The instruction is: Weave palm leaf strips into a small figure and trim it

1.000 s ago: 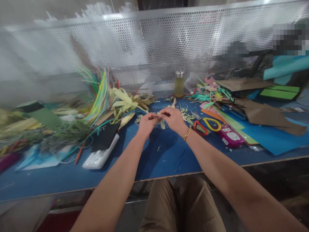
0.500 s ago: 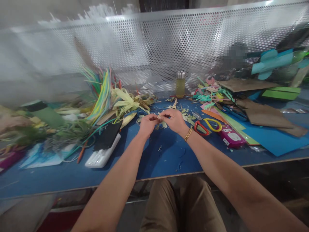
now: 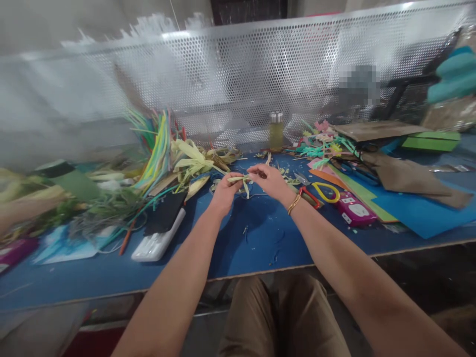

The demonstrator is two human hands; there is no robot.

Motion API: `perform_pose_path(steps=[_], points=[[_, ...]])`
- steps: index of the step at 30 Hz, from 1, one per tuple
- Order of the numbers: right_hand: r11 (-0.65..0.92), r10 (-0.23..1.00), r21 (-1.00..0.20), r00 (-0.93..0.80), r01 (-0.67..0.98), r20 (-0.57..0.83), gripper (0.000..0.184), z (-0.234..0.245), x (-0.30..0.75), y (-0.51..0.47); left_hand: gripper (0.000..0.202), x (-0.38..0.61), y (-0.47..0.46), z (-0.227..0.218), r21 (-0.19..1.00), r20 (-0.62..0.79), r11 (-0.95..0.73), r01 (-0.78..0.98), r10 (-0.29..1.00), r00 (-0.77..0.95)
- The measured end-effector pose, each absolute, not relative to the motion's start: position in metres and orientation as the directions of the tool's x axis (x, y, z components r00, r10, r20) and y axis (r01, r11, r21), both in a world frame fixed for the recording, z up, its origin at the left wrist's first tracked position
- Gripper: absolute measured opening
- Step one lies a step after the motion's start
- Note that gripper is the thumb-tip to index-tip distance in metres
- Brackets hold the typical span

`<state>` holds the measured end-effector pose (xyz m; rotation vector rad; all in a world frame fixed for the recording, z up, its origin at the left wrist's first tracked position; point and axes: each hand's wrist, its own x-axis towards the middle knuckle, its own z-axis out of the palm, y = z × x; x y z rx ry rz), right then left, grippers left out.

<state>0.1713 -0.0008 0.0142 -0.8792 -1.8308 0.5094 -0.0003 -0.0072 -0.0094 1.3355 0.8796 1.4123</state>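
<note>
Over the middle of the blue table, my left hand (image 3: 225, 191) is closed in a pinch on a small piece of pale green corn husk (image 3: 244, 185), whose narrow strips spread apart. At the right end of this piece are the bent fingertips of my right hand (image 3: 270, 181), closed about its tip; the exact contact is too small to make out. A gold bracelet (image 3: 294, 204) circles my right wrist. Behind my hands lies a bunch of larger husks (image 3: 193, 159). Close to my right wrist rest red-handled scissors (image 3: 309, 196) and a yellow handle loop (image 3: 326, 192).
A black phone-like slab (image 3: 165, 212) overlaps a white case (image 3: 158, 243) on the left. Colourful stems (image 3: 158, 148) stand behind them. A bottle (image 3: 275, 131) stands by the perforated metal panel (image 3: 256, 74). A purple box (image 3: 355, 210) and blue paper (image 3: 420, 213) lie right. Another person's arm (image 3: 29, 208) reaches in from the left.
My fingers were pressed together at the piece; now my right hand has shifted slightly and its fingers have loosened, so the husk strips show. The other person's arm at the left has moved.
</note>
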Motion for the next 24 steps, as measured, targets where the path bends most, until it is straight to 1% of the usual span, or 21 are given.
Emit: perform_pose_path(steps=[3, 6, 10, 12, 15, 17, 19, 21, 22, 24], points=[[0.669, 0.739, -0.658, -0.221, 0.345, 0.636, 0.016, 0.012, 0.170, 0.000, 0.024, 0.000, -0.007, -0.010, 0.951, 0.281, -0.269, -0.151, 0.957, 0.068], [0.682, 0.726, -0.638, -0.218, 0.358, 0.653, 0.007, 0.007, 0.169, 0.004, 0.022, 0.001, -0.009, -0.009, 0.954, 0.269, -0.257, -0.152, 0.961, 0.063], [0.689, 0.719, -0.643, -0.201, 0.334, 0.666, 0.003, 0.004, 0.167, 0.006, 0.027, 0.004, -0.012, -0.006, 0.955, 0.229, -0.208, -0.210, 0.970, 0.082], [0.679, 0.731, -0.667, -0.189, 0.306, 0.656, 0.007, 0.004, 0.167, 0.007, 0.029, 0.005, -0.013, -0.005, 0.955, 0.229, -0.209, -0.211, 0.971, 0.072], [0.621, 0.776, -0.718, -0.119, 0.314, 0.619, 0.020, 0.003, 0.169, 0.010, 0.026, 0.004, -0.011, -0.006, 0.951, 0.252, -0.244, -0.188, 0.968, 0.019], [0.517, 0.843, -0.786, -0.042, 0.340, 0.536, 0.025, 0.001, 0.170, 0.012, 0.026, 0.003, -0.009, -0.006, 0.947, 0.265, -0.262, -0.185, 0.964, -0.011], [0.339, 0.938, -0.890, -0.033, 0.306, 0.346, 0.033, -0.002, 0.169, 0.012, 0.027, 0.003, -0.008, -0.006, 0.945, 0.271, -0.270, -0.184, 0.962, -0.022], [0.144, 0.986, -0.970, -0.110, 0.195, 0.125, 0.041, -0.004, 0.165, 0.010, 0.028, 0.004, -0.009, -0.007, 0.951, 0.266, -0.265, -0.162, 0.964, -0.012], [0.080, 0.987, -0.989, -0.151, 0.122, 0.061, 0.038, -0.005, 0.163, 0.008, 0.029, 0.004, -0.009, -0.008, 0.956, 0.260, -0.256, -0.139, 0.966, 0.004], [0.033, 0.983, -0.999, -0.179, 0.003, 0.032, 0.027, -0.006, 0.158, 0.007, 0.031, 0.004, -0.010, -0.011, 0.968, 0.243, -0.239, -0.080, 0.969, 0.041]])
